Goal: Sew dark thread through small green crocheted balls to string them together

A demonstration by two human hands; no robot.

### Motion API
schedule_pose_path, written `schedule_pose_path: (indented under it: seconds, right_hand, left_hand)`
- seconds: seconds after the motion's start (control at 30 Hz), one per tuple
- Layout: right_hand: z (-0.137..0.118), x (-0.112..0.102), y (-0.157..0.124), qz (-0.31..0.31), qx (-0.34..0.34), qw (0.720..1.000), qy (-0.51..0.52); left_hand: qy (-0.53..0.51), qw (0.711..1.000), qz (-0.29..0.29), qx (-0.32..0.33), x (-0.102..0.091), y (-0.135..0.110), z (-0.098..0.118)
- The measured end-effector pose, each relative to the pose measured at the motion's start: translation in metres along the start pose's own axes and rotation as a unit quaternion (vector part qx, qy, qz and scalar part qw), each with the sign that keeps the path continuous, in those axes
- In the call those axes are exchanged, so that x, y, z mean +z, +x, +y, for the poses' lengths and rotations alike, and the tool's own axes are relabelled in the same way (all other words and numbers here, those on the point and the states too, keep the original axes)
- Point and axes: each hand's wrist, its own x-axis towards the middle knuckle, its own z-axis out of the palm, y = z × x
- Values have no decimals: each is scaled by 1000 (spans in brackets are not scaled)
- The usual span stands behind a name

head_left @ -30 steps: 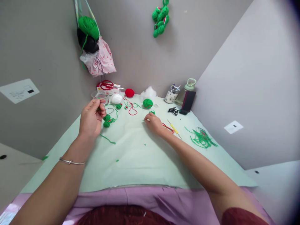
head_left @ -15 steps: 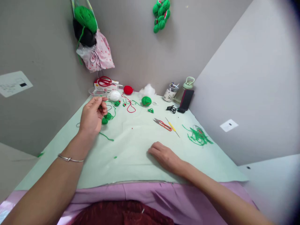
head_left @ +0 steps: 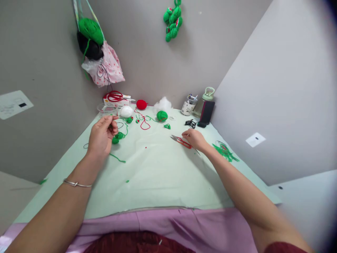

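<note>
My left hand (head_left: 101, 136) is raised over the left side of the pale green mat (head_left: 158, 168), its fingers pinched on a small green crocheted piece with green yarn (head_left: 117, 136) trailing down to the mat. My right hand (head_left: 195, 138) lies on the mat at the right, fingers curled over the handle end of the small red thread snips (head_left: 179, 140). A thin crochet hook pokes out from under that hand. Whether the fingers grip the snips I cannot tell.
At the back stand a green yarn ball (head_left: 162, 115), a red ball (head_left: 141, 104), a white ball (head_left: 126, 111), white stuffing (head_left: 163, 104), red scissors on a box (head_left: 114, 96), a pen cup (head_left: 188, 105), a bottle (head_left: 205, 102) and a phone. Green yarn scraps (head_left: 225, 151) lie at right. Bags hang on the wall.
My right hand drew back from the mat's middle toward me, then reached out to the right onto the red snips. My left hand kept its pinch and barely moved.
</note>
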Motion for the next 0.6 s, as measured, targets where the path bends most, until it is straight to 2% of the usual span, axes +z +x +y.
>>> schedule_pose_path:
  seconds: [0.1,0.2,0.4,0.6]
  right_hand:
    - [-7,11,18,-32,6,999,6]
    - [-5,10,25,-50,9,999,8]
    - [0,-1,45,13,30,999,-19]
    - [-4,15,58,1,-5,1000,-29]
  left_hand:
    - [-3,1000,1,-4,0,1,2]
    - [0,1000,-6,-2,2,-1,3]
    - [17,1000,-19,-10,5,-4,2]
    - [16,1000,-25,-10,2,-3,0]
